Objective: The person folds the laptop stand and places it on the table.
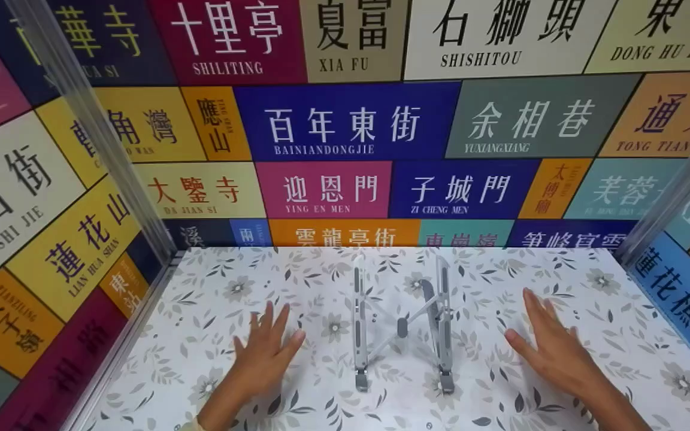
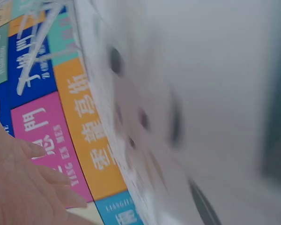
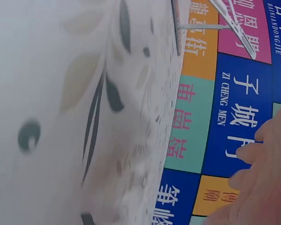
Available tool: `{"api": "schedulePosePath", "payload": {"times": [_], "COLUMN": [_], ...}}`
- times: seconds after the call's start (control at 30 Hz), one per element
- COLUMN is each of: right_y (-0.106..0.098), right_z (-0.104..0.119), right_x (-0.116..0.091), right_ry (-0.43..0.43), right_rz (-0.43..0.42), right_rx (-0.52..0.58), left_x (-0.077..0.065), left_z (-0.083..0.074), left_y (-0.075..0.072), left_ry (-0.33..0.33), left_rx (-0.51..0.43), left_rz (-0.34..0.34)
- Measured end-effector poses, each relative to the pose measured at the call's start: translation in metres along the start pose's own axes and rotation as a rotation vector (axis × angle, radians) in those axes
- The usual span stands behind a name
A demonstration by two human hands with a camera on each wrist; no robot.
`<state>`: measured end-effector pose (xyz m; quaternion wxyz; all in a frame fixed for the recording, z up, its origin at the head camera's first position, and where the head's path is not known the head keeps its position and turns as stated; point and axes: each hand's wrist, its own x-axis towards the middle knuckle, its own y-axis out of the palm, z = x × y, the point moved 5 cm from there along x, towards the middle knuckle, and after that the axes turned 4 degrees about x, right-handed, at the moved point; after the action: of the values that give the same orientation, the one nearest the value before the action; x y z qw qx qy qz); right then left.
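A silver folding laptop stand (image 1: 402, 327) stands unfolded at the middle of the table, its two side rails joined by crossed struts. Its front feet have grey pads. To the left of it, my left hand (image 1: 264, 353) has its fingers spread and holds nothing. My right hand (image 1: 551, 347) is on the other side, fingers extended, also with nothing in it. Both hands are apart from the stand. Part of the stand (image 2: 40, 47) shows at the top left of the left wrist view, and some struts (image 3: 234, 28) at the top of the right wrist view.
A white cloth with grey flowers and leaves (image 1: 237, 288) covers the table. Behind it rises a wall of coloured panels (image 1: 348, 120) with Chinese place names. Clear upright edge strips (image 1: 123, 161) stand at the left and right corners.
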<state>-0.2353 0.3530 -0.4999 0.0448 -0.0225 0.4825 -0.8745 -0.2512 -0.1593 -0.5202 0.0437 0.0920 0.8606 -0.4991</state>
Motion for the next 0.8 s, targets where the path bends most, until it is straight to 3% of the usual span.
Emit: {"api": "schedulePosePath", "payload": {"times": [0.13, 0.3, 0.43, 0.57, 0.8], "right_y": [0.004, 0.011, 0.017, 0.027, 0.042], "right_z": [0.007, 0.014, 0.016, 0.020, 0.031], "right_x": [0.002, 0.007, 0.009, 0.012, 0.020], "right_ry": [-0.051, -0.071, -0.043, 0.003, 0.057], "right_rz": [-0.036, -0.093, -0.109, -0.087, -0.042], "right_rx": [0.134, 0.246, 0.282, 0.393, 0.593], "left_x": [-0.002, 0.004, 0.011, 0.016, 0.027], "left_z": [-0.015, -0.030, -0.038, -0.050, -0.078], "left_y": [0.003, 0.010, 0.022, 0.037, 0.048], "left_ry": [0.079, 0.142, 0.092, 0.016, -0.004], "left_rx": [-0.244, -0.443, -0.623, -0.781, -0.875], "left_rz": [-0.022, -0.081, -0.035, 0.023, 0.005]}}
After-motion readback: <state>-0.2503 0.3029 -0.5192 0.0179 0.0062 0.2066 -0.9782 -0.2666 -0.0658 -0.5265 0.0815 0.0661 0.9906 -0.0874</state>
